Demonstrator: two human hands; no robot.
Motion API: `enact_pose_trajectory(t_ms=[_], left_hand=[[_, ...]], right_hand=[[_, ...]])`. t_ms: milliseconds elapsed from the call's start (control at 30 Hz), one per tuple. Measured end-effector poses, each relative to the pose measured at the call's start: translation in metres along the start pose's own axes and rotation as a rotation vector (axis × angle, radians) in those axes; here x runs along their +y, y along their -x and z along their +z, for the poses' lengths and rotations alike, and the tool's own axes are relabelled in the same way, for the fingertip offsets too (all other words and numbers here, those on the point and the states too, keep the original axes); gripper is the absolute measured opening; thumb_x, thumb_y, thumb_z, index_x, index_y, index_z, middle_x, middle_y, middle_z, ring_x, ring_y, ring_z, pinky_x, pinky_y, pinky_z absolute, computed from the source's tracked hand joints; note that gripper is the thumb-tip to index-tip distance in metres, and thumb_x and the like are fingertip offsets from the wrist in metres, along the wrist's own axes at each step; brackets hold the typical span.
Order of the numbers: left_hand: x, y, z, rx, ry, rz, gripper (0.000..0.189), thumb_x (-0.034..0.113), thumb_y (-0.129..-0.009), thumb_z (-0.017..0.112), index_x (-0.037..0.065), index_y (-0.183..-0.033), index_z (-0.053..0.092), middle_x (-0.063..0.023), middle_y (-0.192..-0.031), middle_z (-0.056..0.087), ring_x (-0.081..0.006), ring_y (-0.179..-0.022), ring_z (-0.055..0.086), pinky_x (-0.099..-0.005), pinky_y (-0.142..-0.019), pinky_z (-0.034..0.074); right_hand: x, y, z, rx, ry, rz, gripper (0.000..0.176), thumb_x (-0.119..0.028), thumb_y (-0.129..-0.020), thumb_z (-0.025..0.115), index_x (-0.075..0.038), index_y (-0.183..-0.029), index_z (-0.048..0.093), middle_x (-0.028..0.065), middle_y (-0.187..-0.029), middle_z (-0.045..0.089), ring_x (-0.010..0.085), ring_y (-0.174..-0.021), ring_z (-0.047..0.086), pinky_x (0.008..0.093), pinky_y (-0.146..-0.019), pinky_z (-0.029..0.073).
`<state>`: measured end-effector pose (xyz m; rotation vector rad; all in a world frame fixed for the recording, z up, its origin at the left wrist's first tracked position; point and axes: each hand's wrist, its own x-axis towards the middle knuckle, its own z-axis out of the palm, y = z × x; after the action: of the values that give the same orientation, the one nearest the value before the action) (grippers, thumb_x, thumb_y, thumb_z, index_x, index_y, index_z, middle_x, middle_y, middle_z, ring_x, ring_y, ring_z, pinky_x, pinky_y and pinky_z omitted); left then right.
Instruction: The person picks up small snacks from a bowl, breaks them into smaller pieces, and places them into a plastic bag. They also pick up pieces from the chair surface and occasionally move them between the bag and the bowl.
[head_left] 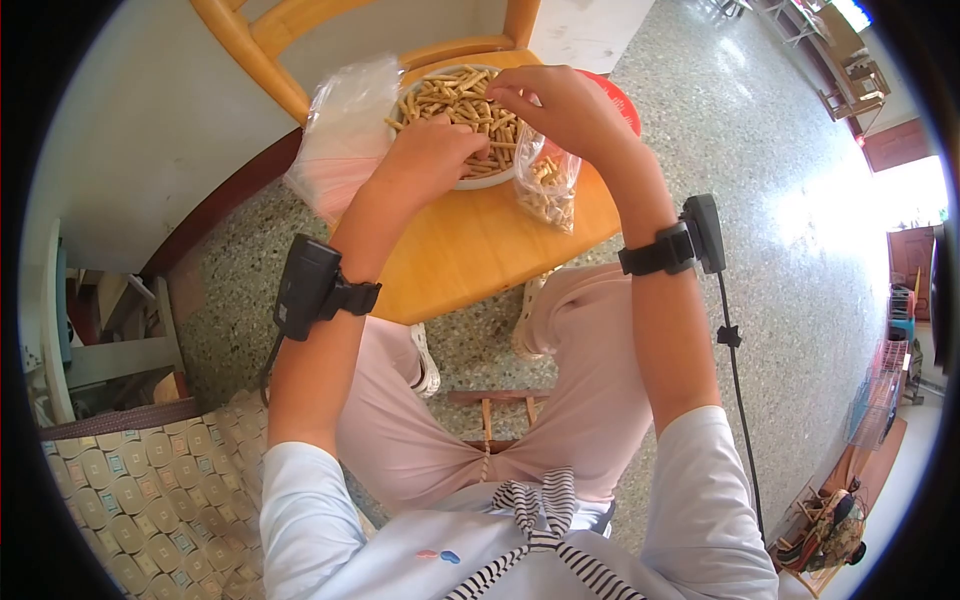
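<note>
Though bowl (490,183) and bag (568,172) hold tan pieces (460,95), I cannot tell left hand's (425,157) or right hand's (565,108) grip.

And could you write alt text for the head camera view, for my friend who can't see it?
A person's left hand and right hand reach into a white bowl of short tan stick-like pieces on a wooden chair. A partly filled clear bag rests at the bowl's near right side; plastic sheeting lies left of the bowl.

Short tan sticks (458,98) fill a white bowl (487,183).
</note>
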<state>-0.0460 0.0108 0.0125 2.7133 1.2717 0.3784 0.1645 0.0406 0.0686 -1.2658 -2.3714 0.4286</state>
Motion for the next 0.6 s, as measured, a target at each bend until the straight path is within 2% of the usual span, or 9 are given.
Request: enact_pose_trajectory(t_ms=[200, 267, 400, 467, 500, 533, 567, 600], left_hand=[[0.005, -0.003, -0.015, -0.076, 0.105, -0.084, 0.013, 0.012, -0.083, 0.072, 0.011, -0.095, 0.067, -0.0046, -0.090, 0.071, -0.0278, -0.092, 0.067, -0.0434, -0.080, 0.053], [0.003, -0.002, -0.021, -0.003, 0.227, -0.139, 0.017, 0.015, -0.085, 0.071, 0.011, -0.101, 0.068, -0.0054, -0.096, 0.070, -0.0262, -0.089, 0.066, -0.0388, -0.077, 0.052], [0.007, -0.006, -0.041, 0.127, 0.244, -0.255, 0.020, 0.016, -0.086, 0.072, 0.010, -0.105, 0.067, -0.0044, -0.099, 0.072, -0.0234, -0.089, 0.069, -0.0346, -0.077, 0.053], [0.005, -0.010, -0.044, 0.314, 0.482, -0.313, 0.020, 0.016, -0.090, 0.072, 0.009, -0.108, 0.066, -0.0018, -0.100, 0.072, -0.0171, -0.087, 0.069, -0.0294, -0.077, 0.053], [0.006, -0.011, -0.043, 0.315, 0.480, -0.311, 0.020, 0.016, -0.090, 0.072, 0.009, -0.108, 0.066, -0.0018, -0.100, 0.072, -0.0171, -0.087, 0.069, -0.0294, -0.077, 0.053], [0.007, -0.013, -0.040, 0.352, 0.644, -0.328, 0.018, 0.015, -0.092, 0.071, 0.008, -0.108, 0.065, -0.0005, -0.099, 0.071, -0.0143, -0.088, 0.068, -0.0273, -0.077, 0.052], [0.008, -0.014, -0.038, 0.389, 0.808, -0.344, 0.017, 0.014, -0.093, 0.071, 0.007, -0.107, 0.065, 0.0008, -0.097, 0.071, -0.0115, -0.088, 0.067, -0.0252, -0.077, 0.052], [0.009, -0.016, -0.039, 0.391, 0.807, -0.344, 0.017, 0.014, -0.093, 0.071, 0.007, -0.107, 0.065, 0.0008, -0.097, 0.071, -0.0115, -0.088, 0.067, -0.0252, -0.077, 0.052]], right_hand=[[-0.001, 0.000, 0.003, 0.000, -0.017, 0.003, 0.027, -0.033, -0.099, 0.060, -0.014, -0.112, 0.074, 0.0099, -0.098, 0.074, 0.0279, -0.089, 0.068, 0.0388, -0.079, 0.054], [0.002, 0.000, 0.001, -0.004, -0.033, 0.008, 0.027, -0.033, -0.098, 0.061, -0.014, -0.113, 0.074, 0.0095, -0.097, 0.074, 0.0268, -0.088, 0.068, 0.0383, -0.078, 0.054], [0.003, 0.000, -0.005, -0.025, -0.054, 0.037, 0.023, -0.026, -0.096, 0.065, -0.013, -0.113, 0.073, 0.0079, -0.097, 0.074, 0.0229, -0.086, 0.068, 0.0368, -0.077, 0.054], [-0.001, 0.004, -0.004, 0.001, -0.133, 0.013, 0.022, -0.025, -0.096, 0.066, -0.012, -0.113, 0.073, 0.0070, -0.097, 0.074, 0.0217, -0.087, 0.069, 0.0363, -0.077, 0.053], [-0.003, 0.004, -0.003, 0.027, -0.213, -0.010, 0.021, -0.023, -0.095, 0.068, -0.011, -0.112, 0.073, 0.0060, -0.097, 0.074, 0.0204, -0.088, 0.069, 0.0359, -0.077, 0.053], [-0.004, 0.003, -0.001, 0.029, -0.213, -0.011, 0.021, -0.023, -0.095, 0.068, -0.011, -0.112, 0.073, 0.0060, -0.097, 0.074, 0.0204, -0.088, 0.069, 0.0359, -0.077, 0.053], [-0.005, 0.001, 0.003, 0.095, -0.266, -0.057, 0.022, -0.026, -0.092, 0.070, -0.011, -0.109, 0.073, 0.0055, -0.094, 0.074, 0.0223, -0.086, 0.069, 0.0362, -0.076, 0.054], [-0.008, -0.001, 0.004, 0.161, -0.320, -0.103, 0.024, -0.029, -0.090, 0.072, -0.012, -0.106, 0.073, 0.0050, -0.091, 0.074, 0.0241, -0.085, 0.069, 0.0365, -0.076, 0.055]])
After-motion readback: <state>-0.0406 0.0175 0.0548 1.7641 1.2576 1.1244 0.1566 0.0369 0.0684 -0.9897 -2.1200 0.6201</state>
